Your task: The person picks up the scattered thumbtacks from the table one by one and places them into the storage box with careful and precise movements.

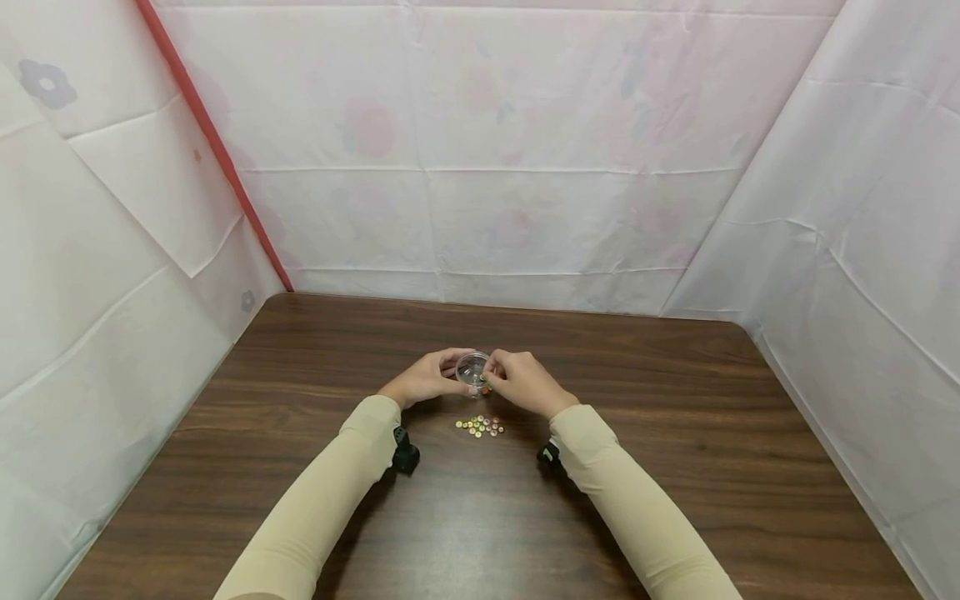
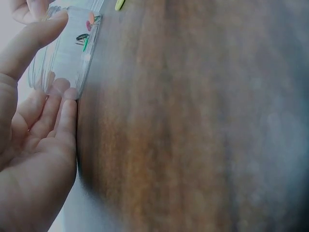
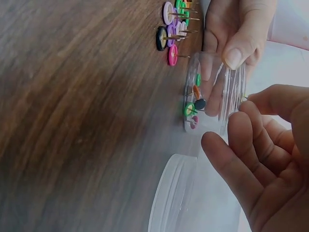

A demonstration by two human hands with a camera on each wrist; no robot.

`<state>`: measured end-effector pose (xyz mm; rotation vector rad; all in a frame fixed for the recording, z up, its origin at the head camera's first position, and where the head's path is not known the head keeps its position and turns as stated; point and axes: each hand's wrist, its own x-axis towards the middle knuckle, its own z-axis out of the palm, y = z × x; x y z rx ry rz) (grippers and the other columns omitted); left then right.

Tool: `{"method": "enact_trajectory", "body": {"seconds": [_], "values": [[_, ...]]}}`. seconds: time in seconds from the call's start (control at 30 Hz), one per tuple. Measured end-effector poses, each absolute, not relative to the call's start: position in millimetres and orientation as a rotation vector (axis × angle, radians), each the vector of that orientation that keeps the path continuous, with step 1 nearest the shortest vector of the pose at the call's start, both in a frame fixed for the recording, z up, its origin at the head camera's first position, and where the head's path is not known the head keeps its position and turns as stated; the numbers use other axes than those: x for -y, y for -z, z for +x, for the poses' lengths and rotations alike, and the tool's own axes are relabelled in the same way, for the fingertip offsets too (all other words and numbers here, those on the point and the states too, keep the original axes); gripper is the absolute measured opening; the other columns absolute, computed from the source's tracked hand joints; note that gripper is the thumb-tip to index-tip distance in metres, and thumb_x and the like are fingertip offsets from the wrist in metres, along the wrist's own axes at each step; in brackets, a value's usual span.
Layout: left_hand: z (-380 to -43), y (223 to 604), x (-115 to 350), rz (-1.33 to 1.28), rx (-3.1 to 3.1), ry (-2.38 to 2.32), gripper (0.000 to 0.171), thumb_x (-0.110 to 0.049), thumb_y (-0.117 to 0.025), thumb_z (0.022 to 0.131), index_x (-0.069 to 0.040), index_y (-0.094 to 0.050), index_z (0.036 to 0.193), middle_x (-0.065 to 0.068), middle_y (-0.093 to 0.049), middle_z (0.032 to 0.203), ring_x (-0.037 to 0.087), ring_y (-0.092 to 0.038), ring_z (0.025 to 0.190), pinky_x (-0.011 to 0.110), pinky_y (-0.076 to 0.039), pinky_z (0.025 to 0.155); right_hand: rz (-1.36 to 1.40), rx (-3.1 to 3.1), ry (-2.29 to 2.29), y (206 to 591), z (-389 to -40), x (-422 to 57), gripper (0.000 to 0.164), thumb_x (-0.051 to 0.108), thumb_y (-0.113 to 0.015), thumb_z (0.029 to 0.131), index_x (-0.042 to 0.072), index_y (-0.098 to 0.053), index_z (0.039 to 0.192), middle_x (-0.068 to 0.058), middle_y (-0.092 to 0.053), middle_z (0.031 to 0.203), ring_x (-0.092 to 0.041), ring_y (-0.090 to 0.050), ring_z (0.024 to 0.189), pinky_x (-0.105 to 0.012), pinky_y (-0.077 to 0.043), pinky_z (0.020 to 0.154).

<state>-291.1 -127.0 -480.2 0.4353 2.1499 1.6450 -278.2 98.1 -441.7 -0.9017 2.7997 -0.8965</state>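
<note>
My left hand [image 1: 427, 379] grips a small clear jar [image 1: 472, 369] from its left side, thumb and fingers around the wall. The jar stands upright on the table. Several colored thumbtacks [image 3: 195, 92] lie on its bottom, green, orange, dark and pink among them. At the jar's open mouth, my right hand [image 1: 528, 383] pinches a thumbtack between thumb and index finger; only its thin metal tip [image 3: 245, 97] shows in the right wrist view, the head being hidden by the fingers. Nearer to me, a loose group of thumbtacks [image 1: 477, 427] rests on the table, points up.
A clear round lid [image 3: 166, 198] lies on the table beside the jar, partly cut off in the right wrist view. The brown wooden table [image 1: 465, 525] is bounded by pale cloth hangings [image 1: 487, 167] at the back and sides.
</note>
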Motion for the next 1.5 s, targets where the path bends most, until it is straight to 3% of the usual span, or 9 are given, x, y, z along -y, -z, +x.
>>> {"method": "enact_trajectory", "body": {"seconds": [0.53,1.13,1.5], "values": [[-277.8,456.1,124.3,0.406,-2.099,-1.667,0.075,-0.004,-0.077,0.088,-0.005,-0.04,0.153,0.021,-0.039,0.153,0.04,-0.025,0.146,0.053,-0.03,0.116,-0.877,-2.788,0.882,443.2,-282.1,-96.0,0.005,0.016,-0.061,0.101,0.014,-0.065,0.098,0.006,-0.059,0.071,-0.006,-0.046,0.052,-0.023,-0.042,0.05],[-291.8,481.8,126.4,0.392,-2.131,-1.672,0.075,-0.008,-0.08,0.087,-0.013,-0.043,0.152,0.014,-0.043,0.151,0.035,-0.029,0.146,0.049,-0.032,0.116,-0.903,-2.77,0.891,441.6,-279.2,-98.1,0.01,0.018,-0.059,0.103,0.012,-0.067,0.101,0.006,-0.063,0.074,-0.008,-0.049,0.053,-0.024,-0.044,0.051],[-293.0,481.5,126.0,0.418,-2.146,-1.664,0.076,-0.009,-0.083,0.084,-0.014,-0.046,0.151,0.012,-0.049,0.147,0.033,-0.032,0.145,0.048,-0.034,0.115,-0.932,-2.788,0.882,442.1,-269.8,-108.1,0.006,0.015,-0.061,0.101,0.011,-0.066,0.103,0.006,-0.067,0.084,-0.006,-0.059,0.066,-0.026,-0.052,0.06]]}}
